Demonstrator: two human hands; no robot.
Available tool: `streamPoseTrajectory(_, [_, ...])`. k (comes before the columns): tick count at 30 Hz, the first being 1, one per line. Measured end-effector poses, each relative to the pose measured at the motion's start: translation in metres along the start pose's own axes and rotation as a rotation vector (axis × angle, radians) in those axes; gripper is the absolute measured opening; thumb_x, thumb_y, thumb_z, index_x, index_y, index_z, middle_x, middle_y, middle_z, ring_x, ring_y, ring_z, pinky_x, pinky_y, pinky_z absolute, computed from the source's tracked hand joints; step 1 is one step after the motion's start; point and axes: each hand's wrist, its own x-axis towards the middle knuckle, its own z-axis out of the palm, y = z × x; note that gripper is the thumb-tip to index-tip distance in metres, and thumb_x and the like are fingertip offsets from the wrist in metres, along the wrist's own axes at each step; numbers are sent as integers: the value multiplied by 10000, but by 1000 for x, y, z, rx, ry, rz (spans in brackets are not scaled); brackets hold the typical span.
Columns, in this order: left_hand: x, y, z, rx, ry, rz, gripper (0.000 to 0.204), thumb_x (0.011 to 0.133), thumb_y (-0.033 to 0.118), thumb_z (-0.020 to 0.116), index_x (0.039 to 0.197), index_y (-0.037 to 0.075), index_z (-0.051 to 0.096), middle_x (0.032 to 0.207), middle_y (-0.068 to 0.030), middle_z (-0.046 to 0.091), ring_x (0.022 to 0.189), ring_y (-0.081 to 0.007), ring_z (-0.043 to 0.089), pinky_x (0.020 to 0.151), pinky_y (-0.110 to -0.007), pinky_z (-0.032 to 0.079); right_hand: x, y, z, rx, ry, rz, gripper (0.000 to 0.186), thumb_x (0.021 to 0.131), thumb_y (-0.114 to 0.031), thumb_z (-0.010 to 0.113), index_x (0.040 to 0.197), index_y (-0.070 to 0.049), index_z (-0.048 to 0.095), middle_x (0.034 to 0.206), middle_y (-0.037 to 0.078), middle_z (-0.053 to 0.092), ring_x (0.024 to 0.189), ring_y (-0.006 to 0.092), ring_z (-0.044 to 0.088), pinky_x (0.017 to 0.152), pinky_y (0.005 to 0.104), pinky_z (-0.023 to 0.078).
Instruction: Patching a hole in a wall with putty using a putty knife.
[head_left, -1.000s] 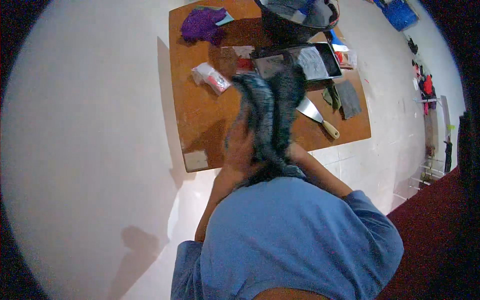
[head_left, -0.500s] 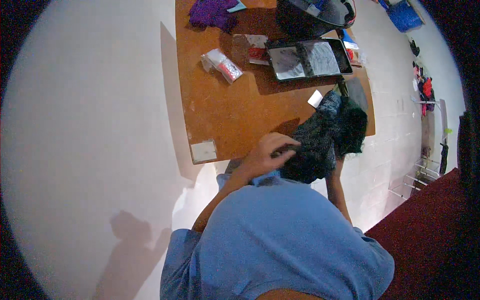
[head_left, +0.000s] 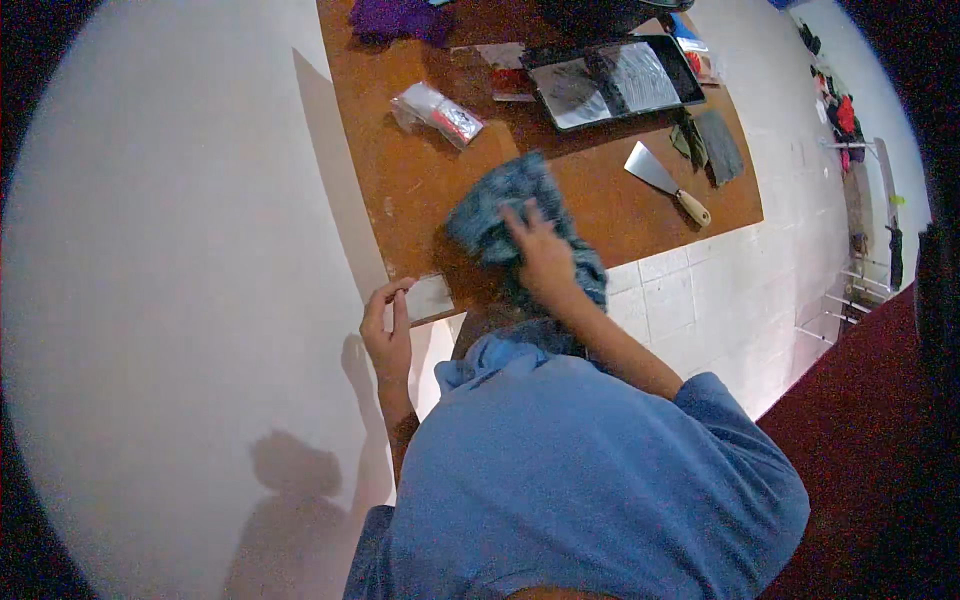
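Note:
My right hand (head_left: pixel 545 260) lies on a crumpled dark blue-green cloth (head_left: pixel 488 215) near the front of the brown table (head_left: pixel 405 190). Its fingers are stretched out and spread over the fabric, pressing from above, slightly blurred. My left hand (head_left: pixel 387 325) is at the table's near left corner, fingers curved and thumb apart, with nothing visible in it. Its fingertips are beside a white square piece (head_left: pixel 430 297) on that corner; whether they touch it I cannot tell. A scraper (head_left: pixel 668 182) with a broad metal blade and pale handle lies to the right of the cloth.
Behind stands a black paint tray (head_left: pixel 615 85) with a whitish lining. A clear-wrapped packet (head_left: pixel 437 113) lies left of it, and purple cloth (head_left: pixel 400 20) at the far left. Grey-green pieces (head_left: pixel 715 148) lie on the right. A white wall (head_left: pixel 180 250) runs along the left.
The cloth has moved left from the right side onto the table's front, with my right hand now on top. My left hand has left the cloth for the corner. The scraper is now uncovered.

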Motion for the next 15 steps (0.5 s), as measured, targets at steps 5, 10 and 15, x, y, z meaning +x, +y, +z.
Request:
streamPoseTrajectory(5, [-5, 24, -21, 198, 151, 38, 136, 951, 55, 549, 1008, -16, 649, 948, -111, 683, 884, -200, 652, 799, -318, 521, -9, -81, 9, 354, -371, -493, 860, 640, -58, 727, 1419, -279, 435, 1357, 173, 521, 1035, 380, 621, 852, 446, 532])
streamPoseTrajectory(10, [-19, 38, -51, 202, 432, 52, 129, 952, 30, 533, 1001, -43, 627, 937, -115, 676, 846, -197, 633, 793, -327, 516, 33, -94, -51, 633, -240, -478, 803, 629, 4, 671, 1370, -257, 507, 1136, 171, 651, 1024, 378, 626, 896, 449, 503])
streamPoseTrajectory(15, [-30, 28, -55, 102, 555, 63, 145, 954, 25, 527, 1059, -40, 604, 915, -123, 674, 828, -182, 632, 785, -317, 513, 123, -100, -45, 310, 84, -692, 786, 643, 3, 660, 1368, -258, 506, 1234, 141, 615, 1046, 381, 607, 857, 465, 512])
